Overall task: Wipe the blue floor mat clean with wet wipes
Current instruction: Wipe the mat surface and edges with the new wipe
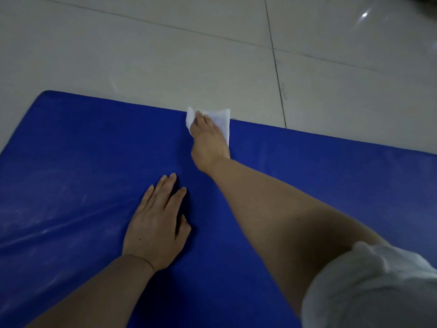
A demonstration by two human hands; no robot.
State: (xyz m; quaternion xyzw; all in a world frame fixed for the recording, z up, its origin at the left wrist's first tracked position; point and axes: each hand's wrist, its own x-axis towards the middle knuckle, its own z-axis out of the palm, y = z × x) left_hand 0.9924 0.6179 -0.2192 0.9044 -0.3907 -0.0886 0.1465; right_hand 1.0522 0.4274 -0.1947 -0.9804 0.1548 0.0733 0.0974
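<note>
The blue floor mat (82,162) covers the lower part of the head view, with pale streaks and a crease on its left half. At the mat's far edge my right hand (208,143) reaches out with straight fingers and presses a white wet wipe (221,120) flat. The wipe spreads under my fingers and sticks out a little over the edge. Nearer to me, my left hand (157,223) lies palm down on the mat, fingers straight and slightly spread, holding nothing.
Pale grey floor tiles (165,55) with dark grout lines lie beyond the mat. My white rolled-up sleeve (369,287) fills the lower right corner. The mat's rounded far-left corner (48,93) shows at the left.
</note>
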